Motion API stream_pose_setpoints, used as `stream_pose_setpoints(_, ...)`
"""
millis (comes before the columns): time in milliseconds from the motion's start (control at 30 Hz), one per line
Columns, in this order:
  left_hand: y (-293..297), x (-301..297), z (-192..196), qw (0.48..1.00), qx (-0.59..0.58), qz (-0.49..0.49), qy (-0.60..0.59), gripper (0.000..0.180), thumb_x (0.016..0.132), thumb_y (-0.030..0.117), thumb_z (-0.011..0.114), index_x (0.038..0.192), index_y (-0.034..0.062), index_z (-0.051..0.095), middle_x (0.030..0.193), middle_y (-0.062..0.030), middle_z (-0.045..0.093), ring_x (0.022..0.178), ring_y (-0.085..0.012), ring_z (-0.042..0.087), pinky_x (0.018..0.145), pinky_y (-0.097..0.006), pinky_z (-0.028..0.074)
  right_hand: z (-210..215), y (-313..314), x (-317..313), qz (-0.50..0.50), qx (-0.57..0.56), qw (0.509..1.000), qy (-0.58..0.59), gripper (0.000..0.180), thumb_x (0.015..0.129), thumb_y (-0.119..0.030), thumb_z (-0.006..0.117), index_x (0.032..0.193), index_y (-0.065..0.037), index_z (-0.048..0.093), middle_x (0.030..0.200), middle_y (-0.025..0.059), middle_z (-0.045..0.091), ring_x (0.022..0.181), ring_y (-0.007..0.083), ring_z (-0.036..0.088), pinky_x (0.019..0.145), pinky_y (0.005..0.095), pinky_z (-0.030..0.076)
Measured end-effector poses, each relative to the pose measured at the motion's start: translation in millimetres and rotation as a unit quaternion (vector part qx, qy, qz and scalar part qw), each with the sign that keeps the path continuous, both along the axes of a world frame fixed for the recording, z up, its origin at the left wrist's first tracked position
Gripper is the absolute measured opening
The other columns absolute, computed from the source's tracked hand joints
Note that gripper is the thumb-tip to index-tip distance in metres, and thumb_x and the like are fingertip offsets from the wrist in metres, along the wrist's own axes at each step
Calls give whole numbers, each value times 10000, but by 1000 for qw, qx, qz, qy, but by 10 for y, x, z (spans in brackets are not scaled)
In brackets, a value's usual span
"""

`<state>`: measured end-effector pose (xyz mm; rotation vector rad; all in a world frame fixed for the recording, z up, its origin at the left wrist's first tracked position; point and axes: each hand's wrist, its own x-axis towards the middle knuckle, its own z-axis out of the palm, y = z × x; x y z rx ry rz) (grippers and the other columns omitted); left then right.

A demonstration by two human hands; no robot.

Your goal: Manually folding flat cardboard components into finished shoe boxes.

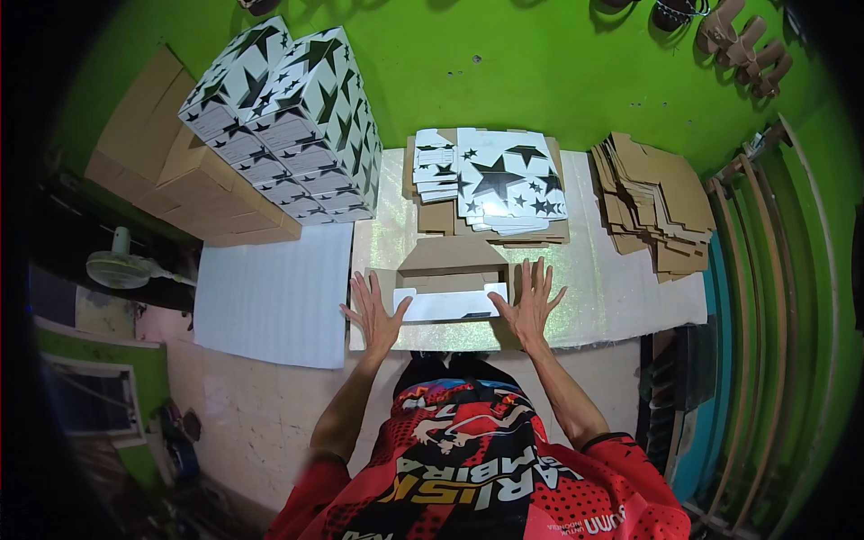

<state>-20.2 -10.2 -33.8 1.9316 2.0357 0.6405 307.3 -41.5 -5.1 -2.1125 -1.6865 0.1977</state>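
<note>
both hands lie open and flat, grasping nothing: left hand (pixel 373 310) and right hand (pixel 531 301) press the side flaps of a half-folded cardboard box blank (pixel 450 281) on the near mat (pixel 612 297). folding looks underway; next the flaps want lifting upright.

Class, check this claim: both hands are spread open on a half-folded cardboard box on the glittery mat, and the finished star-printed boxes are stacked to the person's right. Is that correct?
Not quite. The head view shows the finished star-printed boxes stacked to the person's left, not right. The rest stands: the left hand and right hand are spread open on the half-folded cardboard box on the glittery mat.
</note>
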Motion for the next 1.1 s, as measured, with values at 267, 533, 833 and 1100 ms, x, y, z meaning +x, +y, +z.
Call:
stream_pose_setpoints(267, -77, 200, 60, 991, 7, -44, 129, 702, 1052, 549, 532, 1661, 248, 356, 1758, -199, 136, 1625, -437, 29, 1153, -816, -61, -110, -38, -88, -46, -3, 999, -8, 1142, 849, -823, 625, 1693, -157, 244, 1764, 198, 95, 1619, 432, 60, 1192, 764, -68)
stream_pose_setpoints(533, 115, 351, 356, 990, -6, 95, 109, 704, 1056, 475, 524, 1678, 223, 308, 1747, -249, 108, 1606, -499, 10, 1138, -842, -36, -104, -76, -180, -86, -5, 996, 25, 1186, 844, -801, 658, 1708, -159, 160, 1757, 231, 58, 1620, 431, 53, 1211, 736, -71)
stream_pose_setpoints(833, -47, 710, 414, 947, 43, -312, 66, 756, 1021, 520, 583, 1642, 149, 364, 1709, -174, 302, 1594, -371, 242, 1264, -640, 146, -98, -129, -267, -109, 18, 991, 70, 1185, 873, -756, 666, 1701, -91, 142, 1750, 257, 74, 1626, 409, 74, 1229, 694, -69)
stream_pose_setpoints(1100, 40, 823, 173, 929, -12, -349, 121, 942, 1007, 697, 479, 1684, 92, 227, 1751, -123, 222, 1628, -273, 167, 1306, -566, 85, -303, -312, -247, -189, 55, 930, 309, 1041, 979, -585, 644, 1648, 70, 187, 1713, 270, 234, 1602, 389, 205, 1294, 562, 63)
